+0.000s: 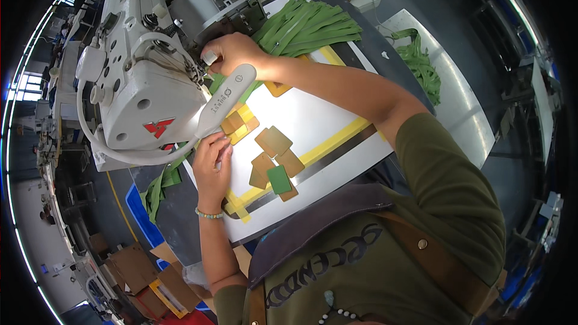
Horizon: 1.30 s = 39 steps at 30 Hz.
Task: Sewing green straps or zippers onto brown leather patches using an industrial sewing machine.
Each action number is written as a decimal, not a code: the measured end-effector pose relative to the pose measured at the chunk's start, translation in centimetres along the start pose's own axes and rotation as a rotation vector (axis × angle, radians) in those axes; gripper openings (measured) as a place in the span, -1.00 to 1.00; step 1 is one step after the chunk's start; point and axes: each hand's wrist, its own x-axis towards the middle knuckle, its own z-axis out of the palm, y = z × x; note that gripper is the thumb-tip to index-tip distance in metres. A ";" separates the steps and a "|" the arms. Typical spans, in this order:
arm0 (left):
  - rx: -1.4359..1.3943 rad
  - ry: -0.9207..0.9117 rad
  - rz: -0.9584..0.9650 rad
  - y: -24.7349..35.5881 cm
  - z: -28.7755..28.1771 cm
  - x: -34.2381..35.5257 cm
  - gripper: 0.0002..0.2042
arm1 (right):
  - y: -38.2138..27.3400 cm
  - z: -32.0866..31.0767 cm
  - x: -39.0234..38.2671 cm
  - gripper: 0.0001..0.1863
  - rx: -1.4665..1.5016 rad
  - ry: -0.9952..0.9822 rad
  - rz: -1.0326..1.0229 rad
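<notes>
My right hand (238, 54) reaches over the sewing machine (150, 78) bed beside the needle area, its fingers curled. A small silvery-white piece (209, 58) shows at those fingers; I cannot make out what it is. Just below them lies a green fabric strip (248, 91), partly behind the white lamp (229, 97). My left hand (214, 159) is at the near side of the lamp, fingers bent and close together, fingertips partly hidden. Next to it lie tan rectangular pieces (233, 123). More tan pieces (274, 141) overlap nearer me, with one green piece (279, 179) on top.
The white work board (301, 114) has yellow tape (337, 141) along its edges. A heap of green zipper-like strips (307, 27) lies at the far side. More green strips (418, 66) rest on a side table (469, 120) at right, others (159, 189) hang at left. Cardboard boxes (132, 265) stand lower left.
</notes>
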 end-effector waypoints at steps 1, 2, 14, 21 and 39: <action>-0.001 -0.016 -0.010 0.1 0.0 -0.2 -0.85 | -0.4 -0.8 0.3 -0.66 0.099 0.016 -0.015; -0.009 -0.013 -0.023 0.1 0.0 -0.1 -0.85 | -0.8 -1.7 0.6 -0.65 0.198 0.033 -0.027; 0.007 -0.006 0.042 0.1 -0.3 -0.3 -0.84 | -4.9 -17.6 9.1 -0.90 1.505 0.296 -0.255; 0.014 -0.005 0.054 0.0 -0.4 -0.4 -0.84 | -6.0 -26.9 7.1 -0.87 1.200 0.357 -0.460; 0.060 0.001 0.061 0.3 -0.4 -0.7 -0.81 | 3.9 -9.2 -5.7 -0.54 -0.576 -0.231 -0.698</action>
